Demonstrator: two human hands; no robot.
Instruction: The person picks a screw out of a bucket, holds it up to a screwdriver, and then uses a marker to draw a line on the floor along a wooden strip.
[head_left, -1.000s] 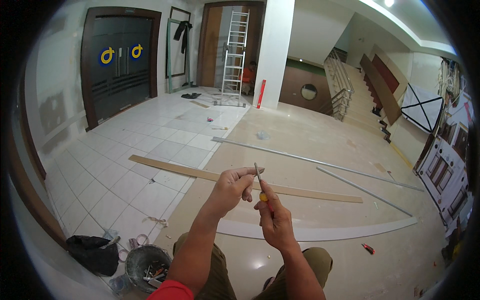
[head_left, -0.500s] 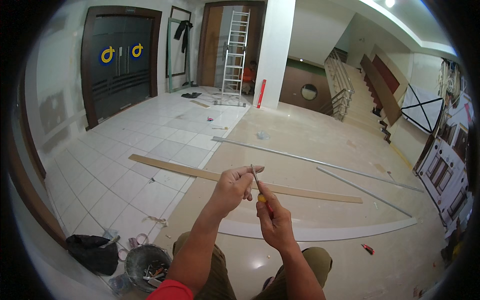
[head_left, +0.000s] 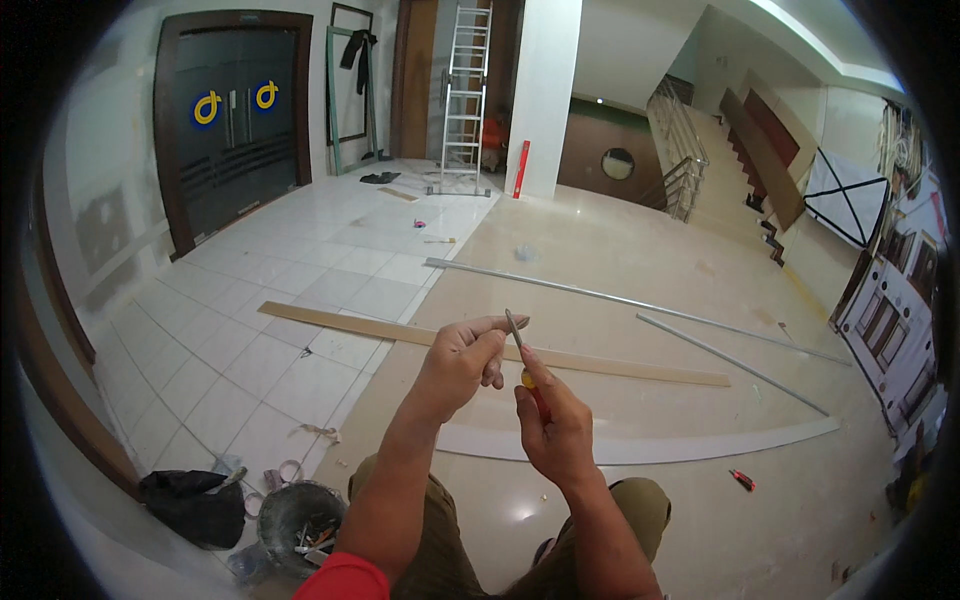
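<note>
My right hand point(head_left: 558, 425) is closed round the red and yellow handle of a screwdriver-like tool point(head_left: 530, 382). Its narrow metal shaft points up and crosses the index finger of my left hand point(head_left: 462, 365), near the tip. That index finger is stretched out with a dark smudge on its end. The thumb sits below it, and the other fingers curl loosely. I see nothing held in the left hand. Both hands are raised above a long tan strip point(head_left: 330, 318) lying on the floor.
Two metal profiles point(head_left: 600, 300) point(head_left: 735, 365) and a curved white strip point(head_left: 640, 451) lie ahead. A red utility knife point(head_left: 742, 480) is at right. At lower left stand a bucket point(head_left: 275, 520) of tools and a black bag point(head_left: 195, 510). A ladder point(head_left: 464, 130) stands farther back.
My view has tipped slightly downward, so the far room sits higher in the picture. The tool's shaft stays across the left index finger, and both hands have barely moved.
</note>
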